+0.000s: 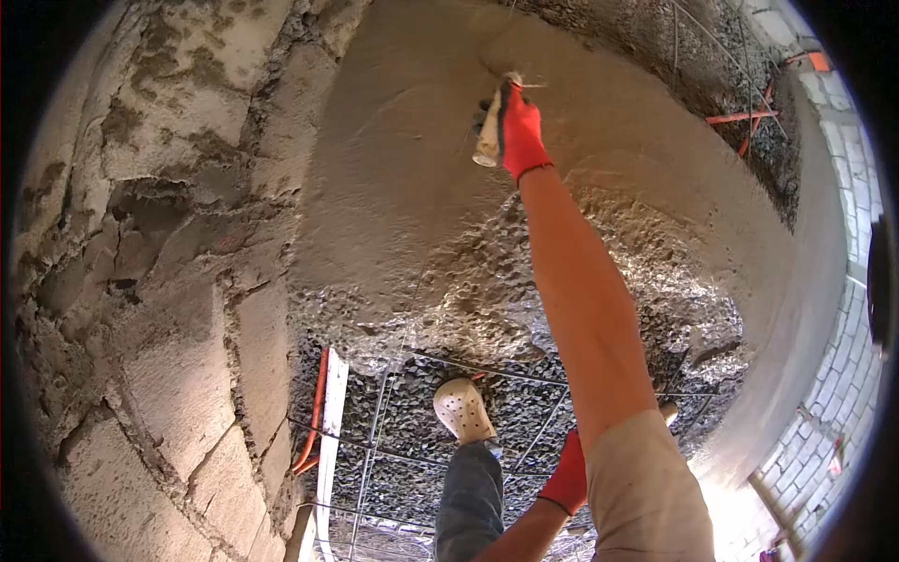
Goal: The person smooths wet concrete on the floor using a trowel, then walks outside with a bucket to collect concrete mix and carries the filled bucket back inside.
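Right hand is clamped on a pale trowel over smooth concrete; a tilted edge could gouge it. Can't tell left hand's grip, right arm's blocking. Clog beyond it might snag rebar.

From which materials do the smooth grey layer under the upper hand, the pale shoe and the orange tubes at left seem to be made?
Grey layer: probably fresh concrete or mortar, matt and damp-looking, with smeared streaks.
Pale shoe: likely moulded foam or rubber, matt, with round holes.
Orange tubes: perhaps plastic, smooth; their even colour and bend suggest it.
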Available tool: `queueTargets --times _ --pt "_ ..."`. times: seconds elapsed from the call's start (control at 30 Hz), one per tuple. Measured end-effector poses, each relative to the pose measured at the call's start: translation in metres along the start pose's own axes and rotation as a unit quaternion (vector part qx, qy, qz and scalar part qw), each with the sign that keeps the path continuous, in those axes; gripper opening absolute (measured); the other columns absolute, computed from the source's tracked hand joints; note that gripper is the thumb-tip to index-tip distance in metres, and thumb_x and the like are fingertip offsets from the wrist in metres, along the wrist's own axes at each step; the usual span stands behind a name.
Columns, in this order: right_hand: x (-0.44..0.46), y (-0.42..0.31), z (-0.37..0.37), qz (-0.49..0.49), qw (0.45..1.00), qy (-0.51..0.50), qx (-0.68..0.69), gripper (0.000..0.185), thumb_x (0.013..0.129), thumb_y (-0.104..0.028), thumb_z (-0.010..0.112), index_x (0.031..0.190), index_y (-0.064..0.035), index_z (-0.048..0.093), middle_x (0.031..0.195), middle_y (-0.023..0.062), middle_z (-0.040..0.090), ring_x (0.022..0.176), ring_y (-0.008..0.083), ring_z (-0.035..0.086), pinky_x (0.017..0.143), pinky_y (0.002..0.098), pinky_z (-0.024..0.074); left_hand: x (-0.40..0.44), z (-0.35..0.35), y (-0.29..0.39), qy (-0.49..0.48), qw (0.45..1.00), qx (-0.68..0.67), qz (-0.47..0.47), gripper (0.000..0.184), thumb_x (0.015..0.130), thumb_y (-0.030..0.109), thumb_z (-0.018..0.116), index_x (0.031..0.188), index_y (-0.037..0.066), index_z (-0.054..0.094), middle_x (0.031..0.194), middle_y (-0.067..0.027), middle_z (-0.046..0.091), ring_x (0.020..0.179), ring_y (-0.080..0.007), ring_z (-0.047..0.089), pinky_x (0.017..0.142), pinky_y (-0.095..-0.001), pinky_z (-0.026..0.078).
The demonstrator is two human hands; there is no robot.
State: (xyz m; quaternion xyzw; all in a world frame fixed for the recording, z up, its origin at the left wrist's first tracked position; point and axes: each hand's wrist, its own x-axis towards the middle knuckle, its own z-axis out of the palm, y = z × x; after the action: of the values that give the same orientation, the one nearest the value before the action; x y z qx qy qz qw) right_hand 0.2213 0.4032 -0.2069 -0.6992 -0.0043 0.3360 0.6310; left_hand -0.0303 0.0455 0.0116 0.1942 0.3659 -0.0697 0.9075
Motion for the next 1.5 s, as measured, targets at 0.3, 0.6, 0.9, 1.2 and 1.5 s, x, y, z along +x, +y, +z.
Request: queueTargets --times 0.3,0.6,0.9,1.2,1.5 --pt "0.016 0.015 0.093 -0.003 0.987 -0.14 -0.08 0.05 0.093 -0.047 0.05 0.101 0.0022 0.055 0.082 0.0133 0.064 0.062 0.0256 0.063 0.054 0.0404 0.0532 0.0 -0.031 -0.017 0.029 0.997 0.052 0.048 0.032 0.091 0.032 0.047 0.111 0.009 0.056 0.111 -0.0065 0.06 0.101 -0.0239 0.055 0.088 -0.0415 0.041" --pt "-0.011 -0.004 0.087 -0.022 0.978 -0.147 -0.149 0.059 0.089 -0.046 0.052 0.1 0.0116 0.059 0.089 0.0281 0.066 0.091 0.0404 0.066 0.079 0.0447 0.0503 0.001 -0.028 -0.05 0.012 0.99 0.123 0.064 0.034 0.087 0.032 0.052 0.112 0.009 0.056 0.105 -0.0062 0.059 0.094 -0.0235 0.055 0.083 -0.0418 0.041" --pt "-0.02 -0.035 -0.074 -0.025 0.972 0.024 -0.233 0.069 0.089 -0.059 0.051 0.108 0.0068 0.061 0.091 0.0159 0.065 0.082 0.0236 0.062 0.072 0.037 0.049 0.013 -0.006 -0.065 0.03 0.978 0.178 0.104 0.037 0.084 0.031 0.057 0.113 0.01 0.055 0.1 -0.0059 0.057 0.087 -0.0232 0.056 0.078 -0.042 0.042" --pt "-0.029 -0.011 -0.223 0.032 0.984 0.172 0.043 0.068 0.09 -0.059 0.051 0.114 0.0029 0.061 0.096 0.014 0.067 0.08 0.0229 0.063 0.069 0.0365 0.0508 0.008 0.016 -0.027 0.095 0.702 0.671 0.219 0.05 0.074 0.04 0.066 0.114 0.014 0.053 0.097 -0.0047 0.053 0.081 -0.0228 0.053 0.073 -0.0386 0.039" --pt "-0.049 0.012 -0.13 0.037 0.99 0.003 -0.135 0.063 0.092 -0.056 0.05 0.117 0.0014 0.06 0.096 0.0099 0.065 0.083 0.0198 0.06 0.072 0.0333 0.0485 0.008 0.013 -0.038 0.106 0.704 0.661 0.237 0.036 0.077 0.032 0.06 0.104 0.011 0.052 0.086 -0.0032 0.046 0.075 -0.0183 0.046 0.068 -0.0354 0.033"
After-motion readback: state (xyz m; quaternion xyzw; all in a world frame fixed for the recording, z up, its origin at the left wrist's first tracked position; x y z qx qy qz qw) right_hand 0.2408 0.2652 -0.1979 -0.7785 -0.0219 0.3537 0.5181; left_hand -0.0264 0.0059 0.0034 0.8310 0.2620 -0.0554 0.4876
